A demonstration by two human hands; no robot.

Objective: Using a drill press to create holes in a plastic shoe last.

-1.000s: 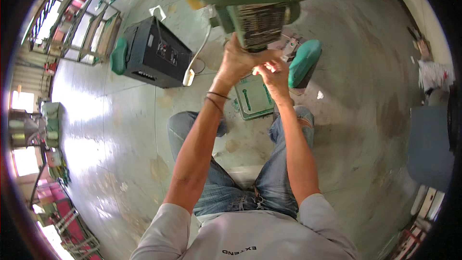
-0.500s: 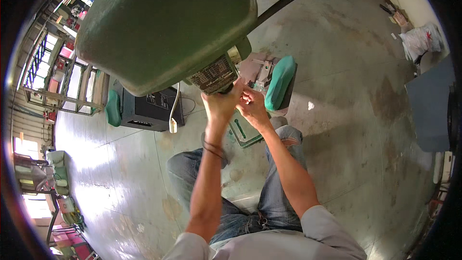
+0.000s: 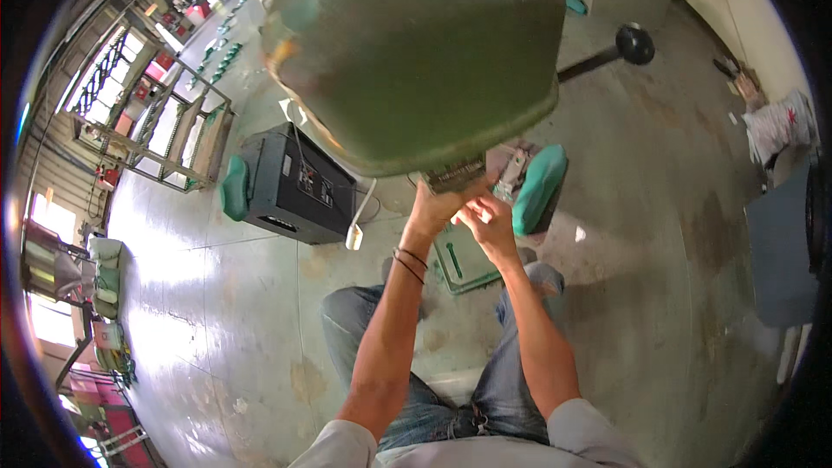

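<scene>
A large green machine head [image 3: 416, 61] fills the upper middle, with a lever ending in a black ball knob [image 3: 634, 43] at its right. Below its lower edge is a dark printed plate [image 3: 455, 175]. My left hand [image 3: 435, 208] reaches up just under the plate, its fingers closed and partly hidden by the machine. Close beside it, my right hand [image 3: 490, 224] has its fingers curled in a pinch; what either hand holds cannot be made out. Under my hands lies the machine's green base [image 3: 468, 269], which has a slot.
A long green pad-like piece [image 3: 539, 186] lies right of my hands, beside small metal parts [image 3: 515, 169]. On the left stand a black box [image 3: 295, 186] with another green piece [image 3: 234, 189] against it, and a metal rack [image 3: 204, 143]. A grey panel [image 3: 780, 251] stands far right.
The view has shifted, so the machine head and surroundings sit further right in the picture. Both hands stay together below the machine head, with the right hand's fingers slightly changed in pose.
</scene>
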